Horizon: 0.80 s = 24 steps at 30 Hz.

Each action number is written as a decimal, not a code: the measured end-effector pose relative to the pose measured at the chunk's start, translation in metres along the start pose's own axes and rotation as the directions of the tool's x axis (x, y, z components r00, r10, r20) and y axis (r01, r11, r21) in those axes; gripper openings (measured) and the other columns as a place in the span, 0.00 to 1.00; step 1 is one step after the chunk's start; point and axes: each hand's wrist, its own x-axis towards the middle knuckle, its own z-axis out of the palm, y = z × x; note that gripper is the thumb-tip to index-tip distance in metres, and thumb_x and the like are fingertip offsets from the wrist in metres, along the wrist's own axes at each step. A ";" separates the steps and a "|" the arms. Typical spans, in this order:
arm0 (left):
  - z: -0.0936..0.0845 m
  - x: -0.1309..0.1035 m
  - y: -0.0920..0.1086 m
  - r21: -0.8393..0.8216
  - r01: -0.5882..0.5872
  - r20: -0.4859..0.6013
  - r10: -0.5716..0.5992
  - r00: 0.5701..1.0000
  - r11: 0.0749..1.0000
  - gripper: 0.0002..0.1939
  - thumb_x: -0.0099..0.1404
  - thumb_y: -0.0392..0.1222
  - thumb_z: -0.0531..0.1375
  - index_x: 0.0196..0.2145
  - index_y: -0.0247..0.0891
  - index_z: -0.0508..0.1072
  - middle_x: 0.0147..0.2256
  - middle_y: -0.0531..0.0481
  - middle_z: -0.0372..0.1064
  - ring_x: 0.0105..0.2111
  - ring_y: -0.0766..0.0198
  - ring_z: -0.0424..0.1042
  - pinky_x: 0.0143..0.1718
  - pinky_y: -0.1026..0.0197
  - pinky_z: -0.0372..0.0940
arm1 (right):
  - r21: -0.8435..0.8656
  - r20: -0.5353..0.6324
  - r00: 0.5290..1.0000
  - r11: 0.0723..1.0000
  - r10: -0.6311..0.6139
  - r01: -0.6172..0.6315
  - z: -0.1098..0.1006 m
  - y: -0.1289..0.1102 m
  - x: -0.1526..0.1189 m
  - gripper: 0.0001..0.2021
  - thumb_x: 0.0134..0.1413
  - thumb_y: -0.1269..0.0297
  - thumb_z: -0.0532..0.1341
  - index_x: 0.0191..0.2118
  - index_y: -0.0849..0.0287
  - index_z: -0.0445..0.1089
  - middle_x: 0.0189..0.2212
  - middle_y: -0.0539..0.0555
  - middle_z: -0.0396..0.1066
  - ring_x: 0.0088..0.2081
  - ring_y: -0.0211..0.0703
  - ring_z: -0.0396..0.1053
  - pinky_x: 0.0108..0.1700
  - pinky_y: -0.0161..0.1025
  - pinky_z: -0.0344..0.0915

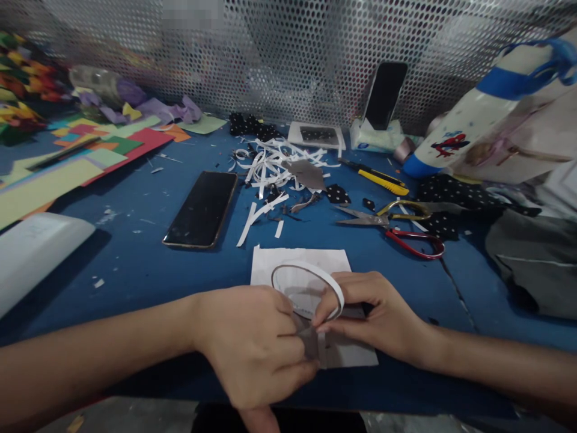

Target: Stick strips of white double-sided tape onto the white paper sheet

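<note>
A thin, narrow roll of white double-sided tape stands tilted over a white sheet of paper at the table's near edge. My right hand pinches the roll's lower side between thumb and fingers. Under the roll, a small dark grey piece of fabric lies on the paper, with a pale tape strip along it. My left hand is closed, knuckles up, its curled fingers on the fabric's left side. The fingertips of that hand are partly hidden.
Beyond the paper lie a phone, a heap of white paper strips, scissors and a yellow cutter. Coloured paper covers the left. A bottle and grey cloth are right. Perforated metal bounds the back.
</note>
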 end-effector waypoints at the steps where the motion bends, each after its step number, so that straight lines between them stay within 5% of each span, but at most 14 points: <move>1: 0.001 0.000 0.000 -0.008 -0.004 -0.007 0.004 1.000 1.000 0.14 0.63 0.45 0.57 0.30 0.33 0.77 0.18 0.54 0.62 0.16 0.65 0.62 0.18 0.58 0.56 | -0.003 0.002 1.000 1.000 -0.002 0.002 0.000 0.000 0.000 0.02 0.50 0.70 0.69 0.32 0.58 0.77 0.27 0.49 0.75 0.31 0.35 0.71 0.35 0.32 0.65; 8: 0.009 -0.003 -0.002 -0.074 0.004 -0.007 -0.005 1.000 0.997 0.29 0.68 0.61 0.51 0.37 0.30 0.78 0.14 0.54 0.61 0.13 0.65 0.60 0.15 0.58 0.52 | -0.033 -0.005 1.000 0.999 -0.028 0.027 0.001 0.000 0.002 0.01 0.51 0.69 0.68 0.32 0.57 0.77 0.27 0.49 0.75 0.31 0.36 0.71 0.35 0.32 0.65; 14: 0.007 0.000 -0.007 -0.268 0.087 0.033 -0.081 0.996 0.959 0.28 0.67 0.61 0.53 0.38 0.31 0.77 0.17 0.53 0.68 0.16 0.66 0.66 0.15 0.58 0.50 | -0.113 0.055 0.991 0.985 -0.123 0.129 -0.002 0.004 0.004 0.02 0.53 0.71 0.67 0.33 0.58 0.75 0.28 0.49 0.74 0.33 0.35 0.69 0.37 0.33 0.64; 18: 0.006 -0.002 -0.007 -0.258 0.107 0.061 -0.095 0.994 0.960 0.28 0.67 0.62 0.53 0.39 0.32 0.77 0.17 0.53 0.70 0.19 0.65 0.70 0.19 0.58 0.56 | -0.204 0.127 0.961 0.942 -0.245 0.267 -0.004 0.003 0.008 0.02 0.55 0.71 0.65 0.35 0.60 0.73 0.28 0.50 0.74 0.34 0.37 0.68 0.44 0.37 0.64; 24: 0.009 -0.004 -0.006 -0.232 0.083 0.037 -0.076 0.996 0.969 0.28 0.64 0.65 0.54 0.38 0.34 0.76 0.16 0.53 0.68 0.18 0.64 0.69 0.18 0.59 0.55 | -0.240 0.194 0.951 0.928 -0.242 0.285 -0.003 0.001 0.007 0.03 0.55 0.72 0.64 0.37 0.60 0.70 0.30 0.49 0.73 0.37 0.37 0.67 0.49 0.39 0.63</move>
